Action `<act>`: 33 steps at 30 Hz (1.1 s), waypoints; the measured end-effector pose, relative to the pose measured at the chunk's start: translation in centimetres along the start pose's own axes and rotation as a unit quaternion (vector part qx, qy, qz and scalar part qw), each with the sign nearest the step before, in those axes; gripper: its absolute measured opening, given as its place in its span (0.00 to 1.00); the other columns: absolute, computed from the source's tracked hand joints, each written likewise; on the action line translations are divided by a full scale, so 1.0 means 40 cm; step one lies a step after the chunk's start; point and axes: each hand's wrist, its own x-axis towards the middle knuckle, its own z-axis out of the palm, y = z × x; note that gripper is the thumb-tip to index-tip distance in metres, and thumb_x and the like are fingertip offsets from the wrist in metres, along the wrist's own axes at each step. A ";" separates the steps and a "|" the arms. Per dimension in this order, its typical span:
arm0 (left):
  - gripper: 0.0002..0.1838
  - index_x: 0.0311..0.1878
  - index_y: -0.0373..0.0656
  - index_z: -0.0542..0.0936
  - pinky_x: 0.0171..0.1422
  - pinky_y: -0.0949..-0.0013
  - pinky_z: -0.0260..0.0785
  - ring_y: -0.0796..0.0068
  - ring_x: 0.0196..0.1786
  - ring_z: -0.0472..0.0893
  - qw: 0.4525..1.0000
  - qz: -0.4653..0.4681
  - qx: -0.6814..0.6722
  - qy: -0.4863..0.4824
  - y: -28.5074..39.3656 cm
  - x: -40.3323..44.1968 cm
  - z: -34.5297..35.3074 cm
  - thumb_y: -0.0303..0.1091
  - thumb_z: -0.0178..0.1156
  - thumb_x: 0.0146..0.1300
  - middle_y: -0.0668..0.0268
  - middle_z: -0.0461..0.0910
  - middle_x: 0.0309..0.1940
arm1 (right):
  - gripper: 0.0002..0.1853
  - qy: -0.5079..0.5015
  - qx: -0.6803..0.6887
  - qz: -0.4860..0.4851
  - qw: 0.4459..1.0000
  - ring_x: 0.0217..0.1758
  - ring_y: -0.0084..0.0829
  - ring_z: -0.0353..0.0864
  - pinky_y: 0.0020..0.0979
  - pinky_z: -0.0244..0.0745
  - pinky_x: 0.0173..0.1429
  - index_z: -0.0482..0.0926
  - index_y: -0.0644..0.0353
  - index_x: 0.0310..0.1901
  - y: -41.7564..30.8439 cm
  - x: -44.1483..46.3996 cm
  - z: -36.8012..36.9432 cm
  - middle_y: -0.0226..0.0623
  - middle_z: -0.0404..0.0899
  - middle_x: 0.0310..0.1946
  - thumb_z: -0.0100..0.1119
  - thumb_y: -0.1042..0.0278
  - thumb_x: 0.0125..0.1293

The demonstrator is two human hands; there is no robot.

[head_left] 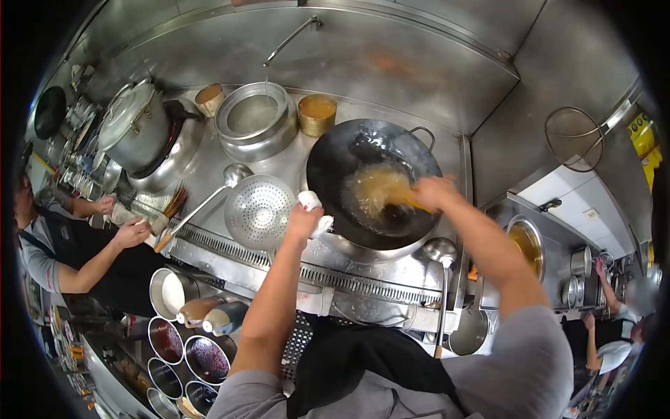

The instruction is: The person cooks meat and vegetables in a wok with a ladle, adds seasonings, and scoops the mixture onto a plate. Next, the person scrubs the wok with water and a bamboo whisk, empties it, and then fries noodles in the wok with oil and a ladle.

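A black wok (pixel 335 150) sits on the range with a little liquid in it. At its left edge my left hand (pixel 304 218) is closed around a white cloth (pixel 309 200), pressed against the rim. My right hand (pixel 434 193) reaches over the wok's right side. It grips what looks like a bamboo wok brush (pixel 406 197), whose far end is smeared by motion in the splashing liquid. A perforated strainer (pixel 260 211) lies just left of my left hand. Below the wok's right side rests a steel ladle (pixel 440 250).
A tap (pixel 289 42) runs into a metal pot (pixel 255 94) behind. Left are a large lidded pot (pixel 136 126), another ladle (pixel 202 202) and a co-worker (pixel 77 258) handling a cloth. Sauce containers (pixel 167 339) stand front left; another person (pixel 607 342) is far right.
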 end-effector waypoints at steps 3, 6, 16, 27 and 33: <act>0.31 0.55 0.29 0.75 0.56 0.58 0.73 0.55 0.48 0.83 0.996 0.037 -0.008 0.087 0.051 -0.110 0.009 0.45 0.67 0.58 0.47 0.83 0.46 | 0.25 0.142 0.189 0.074 0.969 0.51 0.53 0.84 0.50 0.78 0.57 0.77 0.50 0.62 -0.184 0.122 0.130 0.51 0.85 0.47 0.54 0.45 0.70; 0.29 0.58 0.34 0.71 0.47 0.66 0.74 0.72 0.45 0.81 0.979 0.128 -0.095 0.126 -0.044 -0.089 0.063 0.43 0.70 0.61 0.57 0.81 0.45 | 0.26 0.118 0.234 0.053 0.964 0.54 0.52 0.83 0.50 0.77 0.58 0.70 0.44 0.68 -0.277 0.048 0.228 0.48 0.84 0.50 0.50 0.45 0.72; 0.29 0.55 0.29 0.60 0.55 0.43 0.70 0.31 0.47 0.80 0.981 0.108 0.129 0.101 0.076 -0.149 0.058 0.32 0.62 0.57 0.34 0.80 0.39 | 0.22 0.031 -0.098 0.033 0.994 0.54 0.43 0.85 0.45 0.79 0.55 0.81 0.39 0.58 0.152 0.012 -0.026 0.40 0.85 0.52 0.53 0.40 0.69; 0.27 0.53 0.29 0.62 0.55 0.43 0.70 0.30 0.47 0.80 0.968 0.162 0.168 0.091 0.093 -0.126 0.006 0.35 0.64 0.59 0.33 0.80 0.42 | 0.26 0.043 0.157 0.000 0.987 0.49 0.51 0.85 0.50 0.79 0.53 0.76 0.52 0.63 -0.225 -0.159 0.161 0.50 0.86 0.44 0.50 0.45 0.72; 0.29 0.58 0.28 0.61 0.58 0.46 0.70 0.34 0.52 0.80 0.971 0.125 0.200 0.045 0.147 -0.171 -0.006 0.35 0.62 0.60 0.35 0.80 0.46 | 0.26 -0.067 -0.022 -0.025 0.997 0.51 0.48 0.85 0.49 0.80 0.53 0.78 0.42 0.62 0.122 -0.209 0.040 0.41 0.86 0.46 0.53 0.40 0.68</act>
